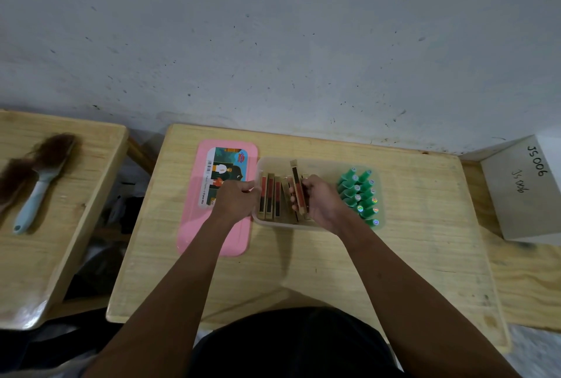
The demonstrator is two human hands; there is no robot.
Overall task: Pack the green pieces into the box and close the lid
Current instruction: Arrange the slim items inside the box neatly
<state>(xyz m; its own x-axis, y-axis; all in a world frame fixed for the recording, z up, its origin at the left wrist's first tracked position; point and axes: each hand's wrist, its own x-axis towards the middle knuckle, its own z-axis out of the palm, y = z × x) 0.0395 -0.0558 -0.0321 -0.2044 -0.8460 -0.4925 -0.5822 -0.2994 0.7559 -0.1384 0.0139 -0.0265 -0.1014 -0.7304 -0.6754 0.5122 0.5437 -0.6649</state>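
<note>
So the see-through plastic box (318, 162) sits toward the back of the pale wooden table (303, 262), and the small green plastic pieces (358, 195) are already inside it, packed in two neat rows along its right end with their shiny little caps facing up. The left part of the box is full of slim gold-and-red cartons (269, 195) standing on edge. The right hand (320, 201) has its fingers wrapped round one more gold-and-red carton (297, 183), which sticks up higher than the others. The left hand (235, 198) is curled up right at the box's left wall, but honestly I can't tell if it's actually gripping the rim or just resting there. The flat pink plastic lid (218, 226) with a picture label is off, lying on the table just left of the box. Off to the side there's a light-blue-handled brush (36, 192) with brown bristles on a second wooden table (76, 226), and a grey block (522, 195) with "JS006" handwritten on it at the right.
</note>
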